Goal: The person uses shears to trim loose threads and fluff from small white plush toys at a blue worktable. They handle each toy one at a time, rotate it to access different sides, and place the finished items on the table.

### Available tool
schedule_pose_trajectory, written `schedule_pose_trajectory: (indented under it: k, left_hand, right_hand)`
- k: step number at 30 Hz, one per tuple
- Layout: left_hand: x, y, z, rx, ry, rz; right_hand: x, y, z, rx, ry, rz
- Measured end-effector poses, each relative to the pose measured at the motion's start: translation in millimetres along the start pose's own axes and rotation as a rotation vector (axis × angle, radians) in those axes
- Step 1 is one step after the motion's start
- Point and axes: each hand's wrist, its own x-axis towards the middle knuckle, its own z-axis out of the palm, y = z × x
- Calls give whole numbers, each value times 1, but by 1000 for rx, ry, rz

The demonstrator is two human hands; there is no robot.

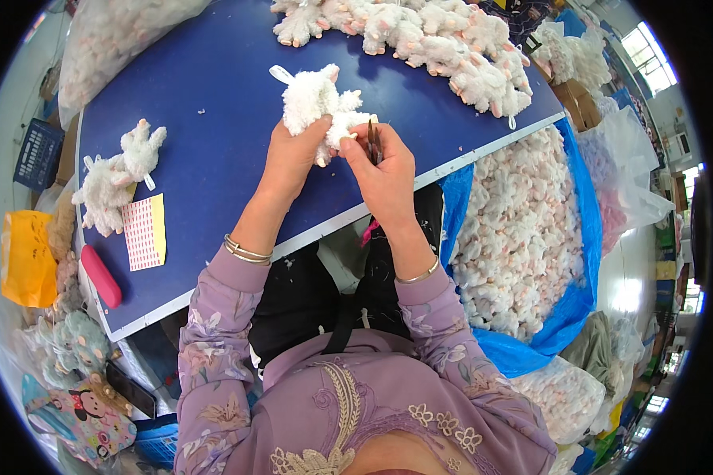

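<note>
A small white fluffy plush toy with a white hanging loop and pinkish tips is held above the blue table. My left hand is closed around its lower left side. Close beside it, my right hand pinches one of the toy's limbs between thumb and fingers. That same hand also holds a pair of dark thread snips, points up, tucked between the fingers; their handles are mostly hidden by the palm.
Many similar plush toys are heaped at the table's far edge. At left lie two more toys, a sticker sheet and a pink case. A blue sack full of white plush pieces stands right of the table.
</note>
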Motion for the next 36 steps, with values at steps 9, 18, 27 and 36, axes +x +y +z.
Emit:
schedule_pose_trajectory:
  k: [9,18,27,36]
  left_hand:
    - [0,-3,-3,81,-52,-73]
    - [1,-7,-2,168,-90,-107]
    - [-1,-5,-3,157,-123,-130]
    - [1,-7,0,183,-110,-136]
  right_hand:
    - [17,-1,-29,-438,-140,-56]
    - [10,2,-16,-174,-46,-35]
    - [18,-4,-31,-392,-243,-59]
    - [12,18,-26,-130,-117,-46]
